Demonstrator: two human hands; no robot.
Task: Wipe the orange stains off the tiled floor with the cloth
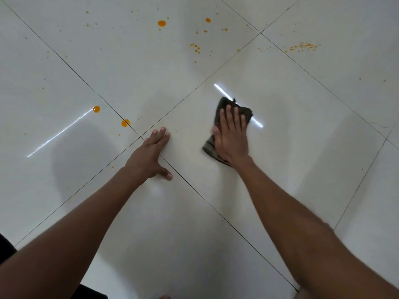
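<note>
The left hand lies flat on the floor where four tiles meet, fingers straight and together, thumb spread out to the near side. To its right, the right hand presses flat on the cloth, fingers straight and slightly apart, thumb at the cloth's left edge. The dark cloth lies crumpled on the right tile, showing beyond the fingertips and near the wrist. Orange stains dot the floor left of the left hand; more lie scattered far across the upper tiles.
</note>
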